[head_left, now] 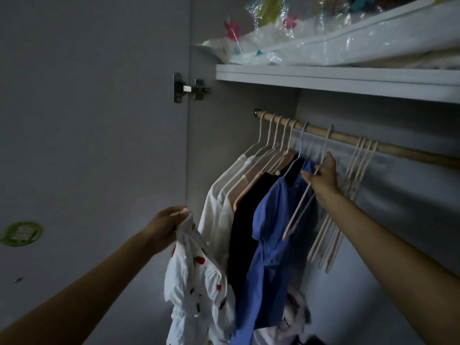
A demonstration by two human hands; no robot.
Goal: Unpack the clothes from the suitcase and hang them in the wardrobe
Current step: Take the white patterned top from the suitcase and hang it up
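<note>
My left hand (165, 226) grips the top of a white garment with red prints (196, 277), which hangs down in front of the open wardrobe. My right hand (323, 176) holds an empty pink hanger (297, 214) whose hook is still over the wooden rail (346, 139). Left of it on the rail hang a blue shirt (270, 245), a black top (245, 220) and several white and pink garments (224, 195). The suitcase is out of view.
Several empty pale hangers (348, 185) hang on the rail to the right of my right hand. A shelf (323, 78) above the rail carries plastic storage bags (323, 41). The wardrobe door (94, 120) stands open at the left. Loose clothes (296, 317) lie at the wardrobe bottom.
</note>
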